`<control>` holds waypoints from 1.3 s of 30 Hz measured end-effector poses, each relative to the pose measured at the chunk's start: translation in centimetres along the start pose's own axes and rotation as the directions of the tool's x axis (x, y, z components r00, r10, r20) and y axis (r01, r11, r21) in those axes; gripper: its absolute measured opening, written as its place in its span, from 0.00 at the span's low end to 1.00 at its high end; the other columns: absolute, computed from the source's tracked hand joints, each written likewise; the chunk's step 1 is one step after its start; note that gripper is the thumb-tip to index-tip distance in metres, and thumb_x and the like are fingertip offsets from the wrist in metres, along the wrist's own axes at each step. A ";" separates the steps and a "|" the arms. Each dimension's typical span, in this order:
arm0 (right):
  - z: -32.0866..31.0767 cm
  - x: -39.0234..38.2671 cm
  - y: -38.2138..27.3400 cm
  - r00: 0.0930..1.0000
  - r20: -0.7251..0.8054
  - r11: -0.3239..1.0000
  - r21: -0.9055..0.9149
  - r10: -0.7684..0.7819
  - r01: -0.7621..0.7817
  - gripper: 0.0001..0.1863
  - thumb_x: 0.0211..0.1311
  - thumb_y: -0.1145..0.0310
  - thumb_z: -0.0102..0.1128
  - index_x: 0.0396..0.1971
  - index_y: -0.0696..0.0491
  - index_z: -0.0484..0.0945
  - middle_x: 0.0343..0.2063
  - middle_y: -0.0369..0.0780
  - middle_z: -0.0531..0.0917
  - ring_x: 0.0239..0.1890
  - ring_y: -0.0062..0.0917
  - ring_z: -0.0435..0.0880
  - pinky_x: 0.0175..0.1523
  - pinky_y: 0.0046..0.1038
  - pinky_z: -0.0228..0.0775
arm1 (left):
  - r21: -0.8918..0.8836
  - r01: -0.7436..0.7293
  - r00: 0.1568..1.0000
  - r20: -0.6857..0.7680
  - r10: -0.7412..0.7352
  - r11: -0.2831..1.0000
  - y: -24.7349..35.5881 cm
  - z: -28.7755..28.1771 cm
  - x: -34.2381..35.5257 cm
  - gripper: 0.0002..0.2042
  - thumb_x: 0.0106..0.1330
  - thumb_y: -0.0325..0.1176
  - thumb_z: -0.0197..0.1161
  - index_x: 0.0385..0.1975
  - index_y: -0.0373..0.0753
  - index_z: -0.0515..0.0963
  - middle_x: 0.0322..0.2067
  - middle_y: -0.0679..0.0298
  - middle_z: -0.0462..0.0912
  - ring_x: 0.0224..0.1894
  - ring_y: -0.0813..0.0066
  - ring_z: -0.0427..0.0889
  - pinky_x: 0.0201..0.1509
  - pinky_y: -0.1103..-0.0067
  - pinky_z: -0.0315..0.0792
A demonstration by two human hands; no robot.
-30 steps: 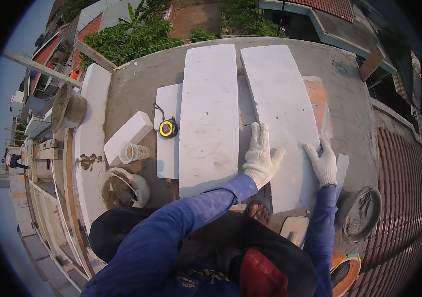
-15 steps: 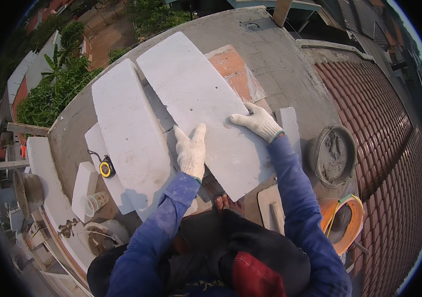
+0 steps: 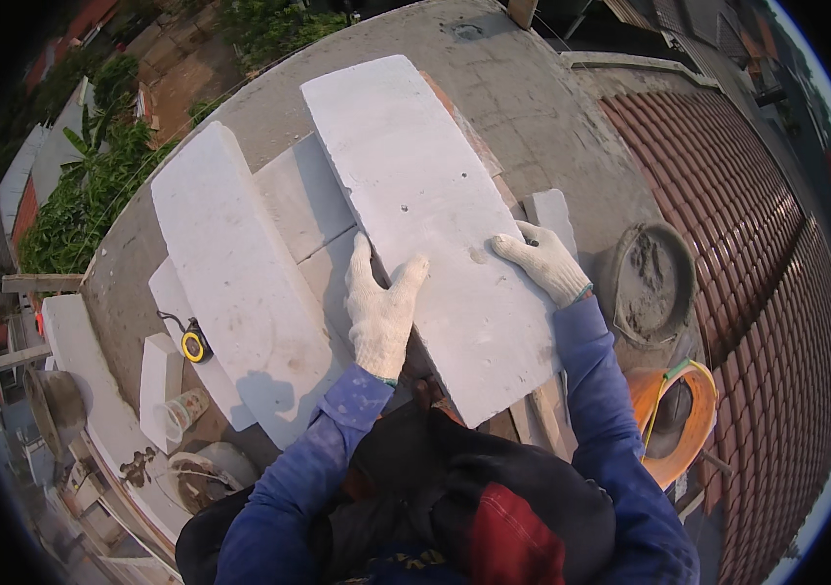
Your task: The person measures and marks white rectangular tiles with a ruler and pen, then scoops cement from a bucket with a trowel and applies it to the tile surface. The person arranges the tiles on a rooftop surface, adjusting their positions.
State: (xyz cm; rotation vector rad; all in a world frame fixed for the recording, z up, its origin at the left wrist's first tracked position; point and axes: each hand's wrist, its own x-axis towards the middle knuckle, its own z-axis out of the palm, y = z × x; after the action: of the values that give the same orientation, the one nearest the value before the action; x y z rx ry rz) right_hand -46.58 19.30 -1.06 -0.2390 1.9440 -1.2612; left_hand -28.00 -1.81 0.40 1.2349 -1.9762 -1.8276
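A long white lightweight concrete block [image 3: 425, 166] lies lengthwise in front of me, its near end close above my knees. My left hand [image 3: 379, 317], in a cream knitted glove, grips its left edge with the thumb on top. On the opposite edge my gloved right hand [image 3: 550, 265] has its thumb on the upper face, the fingers partly hidden over the side. A second white block [image 3: 230, 263] lies to the left. Between the two, flat pale blocks [image 3: 308, 200] show underneath. A yellow and black tape measure [image 3: 195, 344] rests on a thinner white piece at the left.
On the right stand a round tub of wet mortar [image 3: 652, 283] and a cut orange bucket [image 3: 674, 429]. A trowel-like wooden tool [image 3: 544, 419] lies by the block's near end. A clear cup [image 3: 181, 414] and a bucket [image 3: 203, 478] stand left, near the wall [image 3: 94, 380]. Roof tiles [image 3: 776, 322] slope beyond.
Both hands have shifted the held block to the right and nearer me. The gap to the left block has widened, baring more of the pale blocks beneath. The view has moved slightly.
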 end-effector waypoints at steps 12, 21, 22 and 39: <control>-0.1 -1.7 4.1 0.990 -0.040 0.969 0.215 0.133 -0.122 0.44 0.69 0.42 0.79 0.68 0.65 0.82 0.48 0.45 0.93 0.42 0.23 0.94 0.50 0.26 0.86 | -0.239 0.156 0.982 0.143 -0.125 0.958 2.1 2.2 1.1 0.53 0.72 0.50 0.76 0.88 0.31 0.51 0.79 0.38 0.66 0.77 0.52 0.75 0.78 0.64 0.73; -0.1 -2.8 6.1 0.941 -0.288 0.970 -0.213 -0.177 0.117 0.33 0.76 0.46 0.72 0.66 0.59 0.84 0.49 0.48 0.94 0.48 0.38 0.94 0.57 0.33 0.84 | -0.171 0.034 0.994 0.110 -0.015 0.985 1.2 3.3 0.9 0.49 0.76 0.49 0.71 0.87 0.29 0.53 0.81 0.38 0.65 0.80 0.49 0.71 0.83 0.64 0.67; -1.2 -3.9 6.3 0.908 -0.339 0.948 -0.279 -0.244 0.151 0.29 0.79 0.49 0.69 0.65 0.57 0.85 0.50 0.49 0.94 0.49 0.40 0.94 0.57 0.34 0.83 | -0.158 0.018 0.994 0.110 -0.001 0.987 0.9 3.7 1.1 0.49 0.76 0.49 0.71 0.87 0.29 0.53 0.81 0.38 0.65 0.80 0.49 0.71 0.83 0.65 0.67; 0.0 -15.7 21.4 0.726 -0.573 0.681 -0.704 -0.380 -0.200 0.30 0.60 0.62 0.82 0.62 0.51 0.81 0.70 0.56 0.83 0.65 0.61 0.84 0.67 0.55 0.80 | -0.175 0.029 0.990 0.140 -0.004 0.984 0.0 4.0 1.4 0.52 0.76 0.47 0.72 0.88 0.26 0.48 0.77 0.36 0.67 0.74 0.49 0.77 0.76 0.66 0.74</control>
State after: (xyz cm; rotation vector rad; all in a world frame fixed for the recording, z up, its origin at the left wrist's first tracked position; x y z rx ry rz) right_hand -30.76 38.19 -10.94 -0.2990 3.1063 -0.5392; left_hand -31.41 0.27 -1.04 1.1019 -1.8268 -2.0984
